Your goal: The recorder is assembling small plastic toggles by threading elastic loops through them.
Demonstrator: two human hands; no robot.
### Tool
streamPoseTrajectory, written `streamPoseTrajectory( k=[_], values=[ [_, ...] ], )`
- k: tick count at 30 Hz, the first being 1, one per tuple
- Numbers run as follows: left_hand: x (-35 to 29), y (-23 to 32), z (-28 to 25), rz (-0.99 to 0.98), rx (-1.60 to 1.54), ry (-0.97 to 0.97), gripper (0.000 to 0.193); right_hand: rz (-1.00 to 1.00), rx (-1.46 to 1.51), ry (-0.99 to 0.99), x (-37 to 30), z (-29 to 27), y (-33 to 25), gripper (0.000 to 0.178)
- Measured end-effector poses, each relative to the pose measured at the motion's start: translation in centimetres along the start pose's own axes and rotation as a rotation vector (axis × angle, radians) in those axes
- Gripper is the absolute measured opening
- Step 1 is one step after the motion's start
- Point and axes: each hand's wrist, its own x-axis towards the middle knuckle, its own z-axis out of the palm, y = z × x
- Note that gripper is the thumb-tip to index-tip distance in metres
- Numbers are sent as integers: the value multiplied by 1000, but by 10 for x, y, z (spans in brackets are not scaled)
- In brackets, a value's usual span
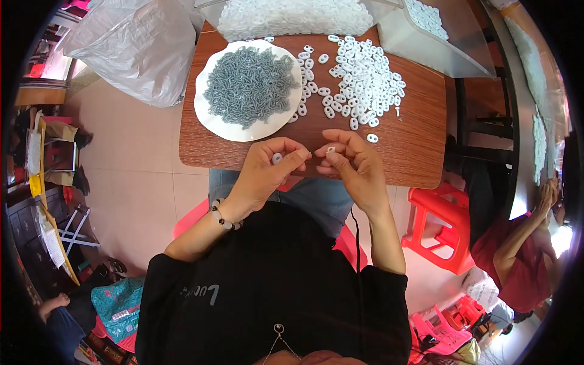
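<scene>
My left hand (pixel 263 176) is closed just over the table's near edge. Its thumb and forefinger pinch a tiny dark piece (pixel 309 155), too small to name, and a white oval two-hole plastic piece (pixel 277 159) sits in the curled fingers. Close by on the right, my right hand (pixel 365 173) grips another white two-hole piece (pixel 330 151) between thumb and fingers. Beyond the left hand, a white plate (pixel 205 118) bears a heap of small grey screw-like pieces (pixel 249 85). A loose pile of white two-hole pieces (pixel 365 76) lies beyond the right hand.
Clear bins of white pieces (pixel 295 18) stand at the brown table's (pixel 420 140) far side. A white plastic bag (pixel 140 55) is at the far left. Red stools (pixel 441 228) stand on the right, where another person (pixel 517 261) in dark red works.
</scene>
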Motion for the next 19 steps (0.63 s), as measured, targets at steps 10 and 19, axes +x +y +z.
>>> streamPoseTrajectory(
  k=[10, 19],
  values=[
    [-6, -2, 13, 89, 147, -14, 14, 84, 92, -34, -10, -8, 1, 19],
    [-7, -10, 5, 112, 297, -54, 19, -4, -26, 39, -16, -2, -1, 16]
  ],
)
